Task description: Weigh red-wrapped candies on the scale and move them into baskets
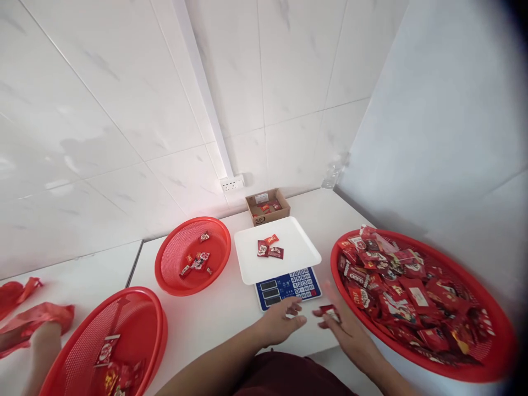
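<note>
My right hand (344,327) is blurred in front of the scale and pinches a small red packet (329,311) at its fingertips. My left hand (280,324) hovers just left of it, fingers loosely curled, holding nothing. Both hands are near the front edge of a blue keypad scale (289,287). The scale's white tray (303,250) carries three small red packets (270,248). A large red basket (490,369) on the right is heaped with several red packets.
A smaller red basket (173,278) left of the scale holds a few packets. Another red basket (152,308) sits at the lower left, beside another person's hand (43,341). A cardboard box (267,207) stands by the wall. Red bags (25,308) lie far left.
</note>
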### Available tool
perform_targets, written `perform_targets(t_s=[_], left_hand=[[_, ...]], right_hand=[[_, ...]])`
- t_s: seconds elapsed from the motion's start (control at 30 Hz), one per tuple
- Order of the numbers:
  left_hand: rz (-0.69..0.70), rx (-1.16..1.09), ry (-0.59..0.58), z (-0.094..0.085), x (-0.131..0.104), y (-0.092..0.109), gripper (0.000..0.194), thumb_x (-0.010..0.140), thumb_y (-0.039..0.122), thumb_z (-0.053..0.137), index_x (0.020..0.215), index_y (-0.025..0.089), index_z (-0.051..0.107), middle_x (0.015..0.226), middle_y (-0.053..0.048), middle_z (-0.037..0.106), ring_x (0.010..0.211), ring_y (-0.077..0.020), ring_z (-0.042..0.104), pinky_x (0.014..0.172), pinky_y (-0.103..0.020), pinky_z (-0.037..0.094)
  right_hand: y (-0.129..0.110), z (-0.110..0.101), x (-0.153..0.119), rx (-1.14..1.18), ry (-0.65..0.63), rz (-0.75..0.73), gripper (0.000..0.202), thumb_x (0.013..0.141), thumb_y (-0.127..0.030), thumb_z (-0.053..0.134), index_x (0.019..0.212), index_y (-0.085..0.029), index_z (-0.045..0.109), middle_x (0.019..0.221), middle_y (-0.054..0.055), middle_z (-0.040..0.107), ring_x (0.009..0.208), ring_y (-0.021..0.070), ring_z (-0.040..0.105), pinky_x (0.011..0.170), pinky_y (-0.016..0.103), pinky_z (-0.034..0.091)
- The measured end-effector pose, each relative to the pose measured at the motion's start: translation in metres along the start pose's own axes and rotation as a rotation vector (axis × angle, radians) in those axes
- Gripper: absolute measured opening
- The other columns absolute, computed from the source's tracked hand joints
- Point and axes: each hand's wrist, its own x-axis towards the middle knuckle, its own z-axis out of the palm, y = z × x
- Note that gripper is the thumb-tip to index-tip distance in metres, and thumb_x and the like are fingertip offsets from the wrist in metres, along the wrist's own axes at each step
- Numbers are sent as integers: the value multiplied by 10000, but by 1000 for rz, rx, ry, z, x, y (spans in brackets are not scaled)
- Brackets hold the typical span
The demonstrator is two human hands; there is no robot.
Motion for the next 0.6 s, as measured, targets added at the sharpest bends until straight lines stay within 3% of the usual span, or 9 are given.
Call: perform_targets(t_s=[0.1,0.17,0.3,0.4,0.5,0.6], left_hand=[[-12,-118,-70,8,-10,3,419,783,478,555,1045,158,624,945,-64,657,851,-177,596,804,-320,450],[-46,-204,-92,9,-13,3,381,764,509,560,876,157,651,760,-23,637,690,-150,576,697,-300,453],[-71,-241,33,7,-17,2,303,706,465,624,752,166,614,655,16,587,625,-129,539,655,-280,426],[-58,-224,141,4,-18,2,277,702,443,623,705,173,559,655,24,573,634,-115,515,655,-264,405],[-127,-215,102,3,-19,3,313,709,484,602,704,186,506,627,40,539,590,-101,484,612,-255,387],[-211,-186,-4,2,-21,6,379,725,569,552,702,197,483,596,50,518,554,-97,476,587,-253,383]], right_hand=[[-25,29,-10,58,-291,42,666,830,-451,428,1443,-291,223,1432,105,383,1037,181,565,798,351,531],[-33,41,-13,74,-383,66,657,832,-427,430,1441,-283,230,1436,112,378,1021,169,565,811,346,517],[-30,43,-13,58,-345,133,606,802,-422,481,1375,-271,356,1359,102,468,786,127,593,759,333,510],[-26,35,-12,-72,-314,182,382,782,-469,496,1048,-213,596,972,53,660,669,142,570,653,300,488],[-30,28,-14,-198,-328,156,353,795,-526,452,671,-211,550,643,1,601,606,150,527,574,265,425],[-37,23,-17,-189,-363,124,416,798,-582,428,604,-218,483,585,-19,556,581,138,487,558,248,387]])
